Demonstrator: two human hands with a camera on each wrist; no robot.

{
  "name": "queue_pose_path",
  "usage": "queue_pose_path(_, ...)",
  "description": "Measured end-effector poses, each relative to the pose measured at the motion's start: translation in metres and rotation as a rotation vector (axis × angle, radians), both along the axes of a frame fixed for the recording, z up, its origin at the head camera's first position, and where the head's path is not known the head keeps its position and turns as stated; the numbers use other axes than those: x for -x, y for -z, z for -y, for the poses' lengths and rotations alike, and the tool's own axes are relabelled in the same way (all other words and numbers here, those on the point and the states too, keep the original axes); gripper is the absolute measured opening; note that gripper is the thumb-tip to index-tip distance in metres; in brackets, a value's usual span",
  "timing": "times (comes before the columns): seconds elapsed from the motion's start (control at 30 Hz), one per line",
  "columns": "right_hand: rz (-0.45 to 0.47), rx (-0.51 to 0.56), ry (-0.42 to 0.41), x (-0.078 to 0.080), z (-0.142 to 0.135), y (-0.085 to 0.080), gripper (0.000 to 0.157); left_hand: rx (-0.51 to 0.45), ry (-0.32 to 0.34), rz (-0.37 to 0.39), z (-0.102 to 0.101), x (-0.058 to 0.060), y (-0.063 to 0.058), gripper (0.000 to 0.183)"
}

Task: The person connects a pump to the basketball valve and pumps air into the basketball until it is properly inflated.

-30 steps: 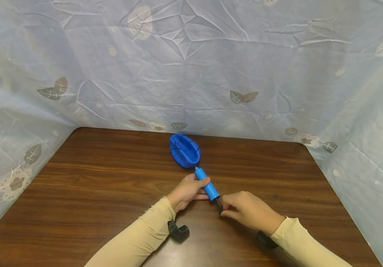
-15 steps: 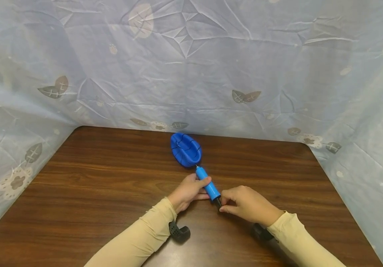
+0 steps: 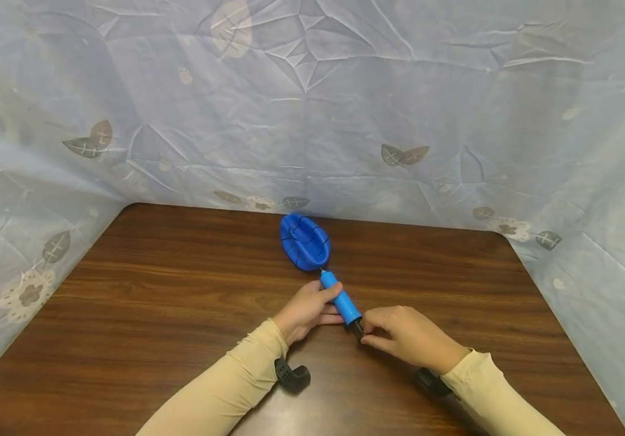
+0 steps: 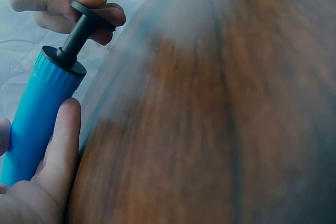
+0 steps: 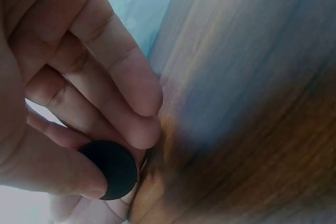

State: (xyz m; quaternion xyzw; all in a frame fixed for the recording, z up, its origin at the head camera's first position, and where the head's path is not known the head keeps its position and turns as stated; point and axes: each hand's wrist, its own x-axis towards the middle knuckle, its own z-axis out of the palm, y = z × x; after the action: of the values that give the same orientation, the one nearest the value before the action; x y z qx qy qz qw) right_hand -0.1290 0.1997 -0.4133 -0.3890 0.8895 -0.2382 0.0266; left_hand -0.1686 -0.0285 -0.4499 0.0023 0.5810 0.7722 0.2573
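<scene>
A blue hand pump (image 3: 343, 304) lies slantwise in the head view, its thin metal needle at the near edge of a deflated blue ball (image 3: 306, 243) with black lines. My left hand (image 3: 308, 312) grips the pump's barrel, thumb on top and fingers beneath. At the near end, my right hand (image 3: 407, 335) pinches the black plunger handle (image 4: 90, 17) between thumb and fingers. In the left wrist view a short stretch of black shaft (image 4: 76, 40) shows between the barrel's ribbed collar and the handle. The handle's round end (image 5: 113, 170) faces the camera in the right wrist view.
Everything is on a dark wood-grain table (image 3: 181, 290) with rounded far corners. A pale blue-grey patterned cloth (image 3: 269, 109) hangs behind it and along both sides. Black wrist cameras (image 3: 292, 376) sit on both forearms, below cream sleeves.
The black plunger goes a little further into the barrel, with my right hand closer to it. My left hand keeps its hold, and the ball stays by the needle, still sunken.
</scene>
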Motion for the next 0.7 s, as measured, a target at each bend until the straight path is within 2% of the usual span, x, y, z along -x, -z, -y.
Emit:
queue_pose_path(0.27,-0.043,0.014,-0.067,-0.007,-0.003,-0.003,0.023,-0.009,0.001,-0.007,0.0,-0.001,-0.001,0.037)
queue_pose_path(0.53,0.005,0.039,-0.158,-0.013,-0.011,-0.005,0.025,0.005,-0.009,-0.015,0.0,-0.001,0.0,0.041)
queue_pose_path(0.7,0.012,0.027,-0.104,-0.012,-0.012,-0.002,0.024,0.013,-0.019,-0.011,-0.001,-0.001,0.0,0.044)
